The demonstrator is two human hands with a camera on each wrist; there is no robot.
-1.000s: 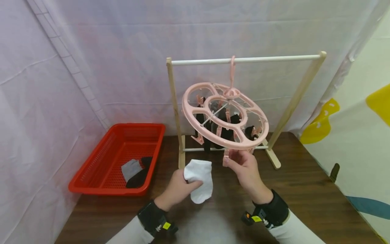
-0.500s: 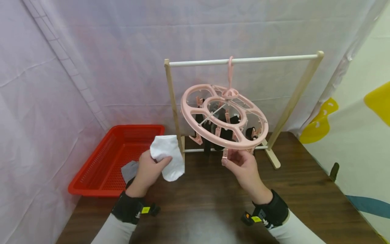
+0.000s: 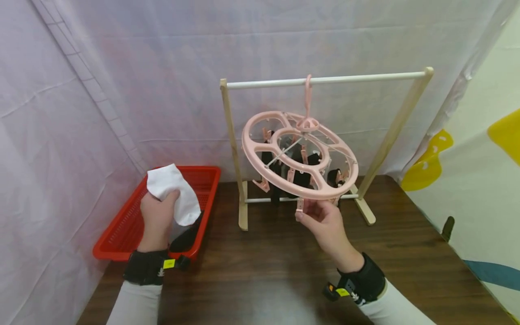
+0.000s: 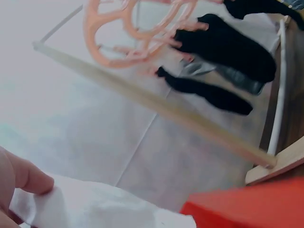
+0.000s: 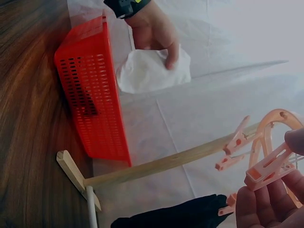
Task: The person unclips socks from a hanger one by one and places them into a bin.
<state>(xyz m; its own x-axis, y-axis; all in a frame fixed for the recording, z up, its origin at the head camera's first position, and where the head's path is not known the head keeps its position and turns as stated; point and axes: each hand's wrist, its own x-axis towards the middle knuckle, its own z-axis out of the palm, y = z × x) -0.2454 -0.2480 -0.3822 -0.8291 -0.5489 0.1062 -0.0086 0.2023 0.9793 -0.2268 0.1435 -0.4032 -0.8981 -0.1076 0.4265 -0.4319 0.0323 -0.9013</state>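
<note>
A white sock (image 3: 176,194) is pinched between the thumb and fingers of my left hand (image 3: 158,219), held above the red basket (image 3: 209,198). My right hand (image 3: 327,223) pinches a pink clothespin (image 5: 270,167) that hangs from the front rim of the round pink drying hanger (image 3: 280,178). In the right wrist view this clothespin has no cloth in it. Dark socks (image 4: 228,47) hang from other clips of the hanger, plain in the left wrist view. Inside the basket, a black sock (image 3: 187,237) and a grey piece lie partly hidden by my left hand and the white sock.
The hanger hooks over the white bar (image 3: 365,78) of a wooden stand (image 3: 231,131) on the brown table (image 3: 260,280). The stand's feet (image 3: 243,212) rest between the basket and my right hand. White cloth walls (image 3: 162,90) enclose the table.
My left hand has carried the white sock leftward, from near the hanger to over the red basket. My right hand keeps its pinch on the clothespin at the hanger's front rim.
</note>
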